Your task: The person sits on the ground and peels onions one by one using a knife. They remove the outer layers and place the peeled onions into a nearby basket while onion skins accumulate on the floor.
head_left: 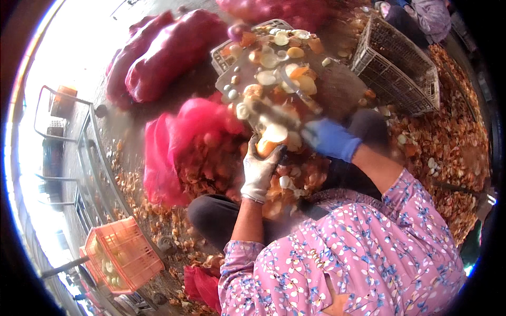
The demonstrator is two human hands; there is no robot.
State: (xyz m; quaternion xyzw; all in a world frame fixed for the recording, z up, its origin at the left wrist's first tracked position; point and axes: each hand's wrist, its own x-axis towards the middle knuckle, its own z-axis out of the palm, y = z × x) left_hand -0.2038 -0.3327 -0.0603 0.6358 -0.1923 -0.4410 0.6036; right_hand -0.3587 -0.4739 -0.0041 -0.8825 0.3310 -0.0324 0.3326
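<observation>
My left hand [259, 171], in a whitish glove with dark fingertips, is closed around an onion [273, 138] whose pale cut face shows on top. My right hand [331, 139] wears a blue glove and is closed on a knife [276, 114]. Motion smears the knife, which points left just above the onion. Beyond my hands, onion pieces and peels are strewn over a board [337, 87]. A curved metal blade [294, 87] lies among them. Below the onion, peels and slices are heaped between my legs.
A red mesh sack [182, 142] lies at my left, with full red sacks [176, 55] behind it. Toward the far right stands a grey plastic crate [398, 73], near another person [429, 21]. An orange crate [124, 255] holds onions at lower left. Onion skins [448, 152] cover the floor.
</observation>
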